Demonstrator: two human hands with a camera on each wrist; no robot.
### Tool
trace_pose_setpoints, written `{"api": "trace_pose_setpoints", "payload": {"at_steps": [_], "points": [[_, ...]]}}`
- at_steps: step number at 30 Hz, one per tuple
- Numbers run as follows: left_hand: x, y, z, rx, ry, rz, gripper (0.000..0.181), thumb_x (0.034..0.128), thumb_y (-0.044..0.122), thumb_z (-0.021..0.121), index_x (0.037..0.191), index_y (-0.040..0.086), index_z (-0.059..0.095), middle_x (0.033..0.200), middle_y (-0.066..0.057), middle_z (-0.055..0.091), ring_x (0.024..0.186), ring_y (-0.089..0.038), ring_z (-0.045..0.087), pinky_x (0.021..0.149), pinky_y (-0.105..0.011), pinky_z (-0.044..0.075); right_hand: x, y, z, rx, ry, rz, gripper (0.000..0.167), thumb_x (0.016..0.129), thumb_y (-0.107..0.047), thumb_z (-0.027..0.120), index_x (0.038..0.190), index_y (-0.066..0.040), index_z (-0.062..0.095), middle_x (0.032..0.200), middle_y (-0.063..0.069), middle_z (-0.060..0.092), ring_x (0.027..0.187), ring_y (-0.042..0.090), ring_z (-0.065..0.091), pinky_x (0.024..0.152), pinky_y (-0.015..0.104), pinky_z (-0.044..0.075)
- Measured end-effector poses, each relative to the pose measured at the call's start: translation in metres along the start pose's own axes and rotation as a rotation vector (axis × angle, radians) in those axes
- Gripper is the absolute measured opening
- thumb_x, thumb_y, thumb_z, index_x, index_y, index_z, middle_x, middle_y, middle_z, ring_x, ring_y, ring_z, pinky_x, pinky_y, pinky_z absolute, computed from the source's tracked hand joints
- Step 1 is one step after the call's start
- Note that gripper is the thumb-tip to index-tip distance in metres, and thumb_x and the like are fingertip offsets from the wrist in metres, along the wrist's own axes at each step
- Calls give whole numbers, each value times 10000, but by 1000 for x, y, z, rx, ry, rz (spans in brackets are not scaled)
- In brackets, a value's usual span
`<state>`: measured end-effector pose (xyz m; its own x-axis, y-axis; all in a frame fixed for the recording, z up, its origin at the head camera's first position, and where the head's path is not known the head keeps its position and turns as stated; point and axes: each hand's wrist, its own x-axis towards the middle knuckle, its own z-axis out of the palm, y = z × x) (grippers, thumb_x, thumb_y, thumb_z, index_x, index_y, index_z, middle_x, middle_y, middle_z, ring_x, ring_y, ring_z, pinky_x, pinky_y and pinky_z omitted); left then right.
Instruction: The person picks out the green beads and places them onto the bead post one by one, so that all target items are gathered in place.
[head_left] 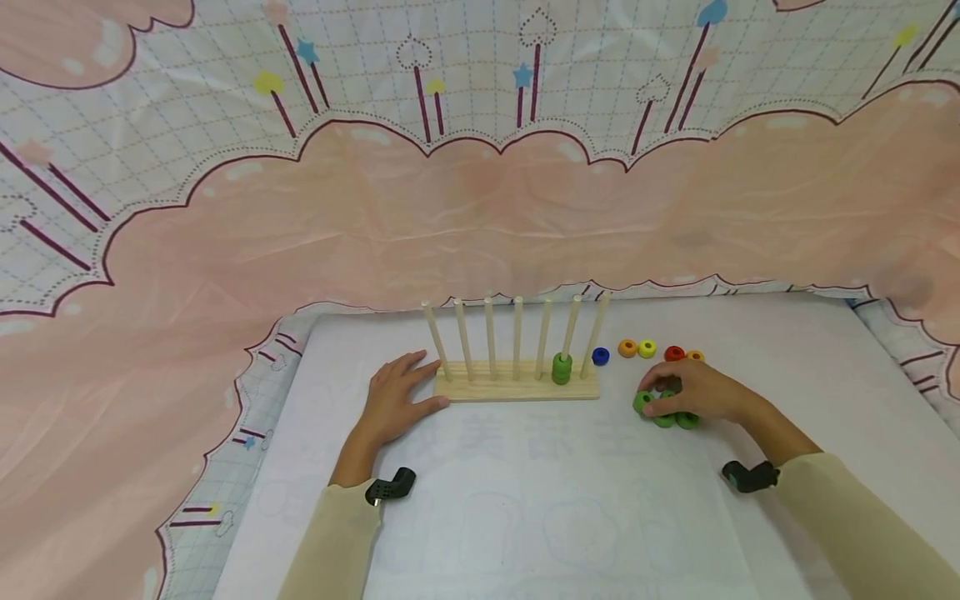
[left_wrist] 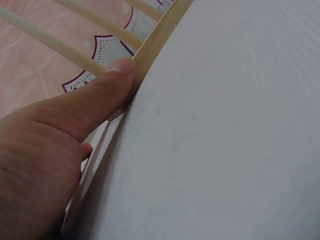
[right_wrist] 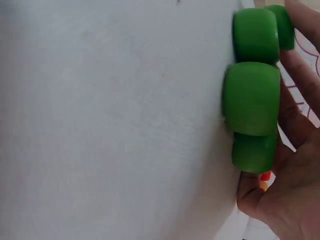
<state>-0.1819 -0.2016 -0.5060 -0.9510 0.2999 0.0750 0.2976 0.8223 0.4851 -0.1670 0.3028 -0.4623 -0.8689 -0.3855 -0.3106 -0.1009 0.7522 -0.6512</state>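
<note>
A wooden rack (head_left: 517, 392) with several upright pegs stands on the table. Green beads (head_left: 561, 369) are stacked on its second peg from the right. My left hand (head_left: 393, 398) grips the rack's left end, with the thumb (left_wrist: 107, 87) along the front edge and the other fingers reaching behind. Loose green beads (right_wrist: 252, 100) lie in a cluster right of the rack. Over them is my right hand (head_left: 701, 390), its thumb and index finger pinching the leftmost green bead (head_left: 642, 402). Part of the cluster is hidden under that hand.
Behind the green cluster lie a blue bead (head_left: 601, 357), an orange bead (head_left: 627, 348), a yellow bead (head_left: 647, 349) and a red bead (head_left: 674, 353). Another orange bead (head_left: 695, 356) is partly covered by the right hand. A patterned cloth (head_left: 480, 217) hangs behind the white table (head_left: 570, 500).
</note>
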Motion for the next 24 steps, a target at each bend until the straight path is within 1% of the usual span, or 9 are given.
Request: {"api": "trace_pose_setpoints", "payload": {"at_steps": [4,7,9,11,14,17,20,23,24], "points": [[0,0,-1,-2,4,2,720,867,540,760,1480,217,562,1619,-94,410,1523,-338,309,1221,-629,166,-5,-5,-4,84,61,-2,417,885,-411,795,1190,-146,693,1191,45,673,1174,302,607,1020,549,512],[0,-1,-1,-5,2,3,720,868,539,760,1481,219,560,1620,-95,407,1524,-341,306,1220,-632,164,-7,-8,-7,121,114,-26,388,906,-356,786,1201,-124,691,1165,65,686,1146,298,636,1003,533,535],[0,-2,0,-3,0,5,721,868,543,757,1482,220,560,1620,-95,407,1523,-341,307,1219,-632,165,-9,-10,-9,117,156,-38,360,916,-349,777,1195,-136,699,1149,53,703,1120,261,634,987,494,536],[0,-3,0,-1,-1,7,722,868,546,755,1483,221,559,1620,-95,409,1523,-339,309,1217,-632,169,-10,-14,-11,95,196,-35,357,924,-378,764,1196,-153,706,1140,46,710,1096,243,623,966,455,528],[0,-3,0,-1,1,12,723,867,547,754,1482,221,559,1617,-96,412,1521,-338,313,1214,-633,174,-13,-21,-14,56,253,-27,380,940,-409,740,1225,-160,706,1175,52,710,1104,246,606,958,448,531],[0,-3,1,-3,2,14,722,867,547,755,1481,222,560,1617,-96,413,1521,-337,312,1214,-633,172,-15,-30,-17,36,312,-36,388,960,-405,716,1256,-155,705,1194,61,716,1105,247,613,952,436,548],[0,-3,1,-8,3,15,720,866,544,757,1479,221,562,1617,-95,412,1521,-339,311,1215,-633,171,-16,-39,-21,26,366,-59,394,983,-403,685,1285,-151,699,1196,55,723,1112,240,618,925,331,560],[0,-2,1,-11,4,15,720,865,541,760,1478,219,564,1617,-97,412,1520,-342,312,1213,-633,171,-18,-50,-26,37,412,-76,420,995,-413,664,1323,-152,671,1196,64,720,1114,255,626,845,211,545],[0,-2,1,-11,5,15,720,865,540,761,1478,219,563,1616,-97,413,1520,-342,312,1214,-633,172,-18,-53,-27,48,424,-76,427,994,-421,662,1328,-156,662,1193,70,716,1108,266,628,808,192,544]]}}
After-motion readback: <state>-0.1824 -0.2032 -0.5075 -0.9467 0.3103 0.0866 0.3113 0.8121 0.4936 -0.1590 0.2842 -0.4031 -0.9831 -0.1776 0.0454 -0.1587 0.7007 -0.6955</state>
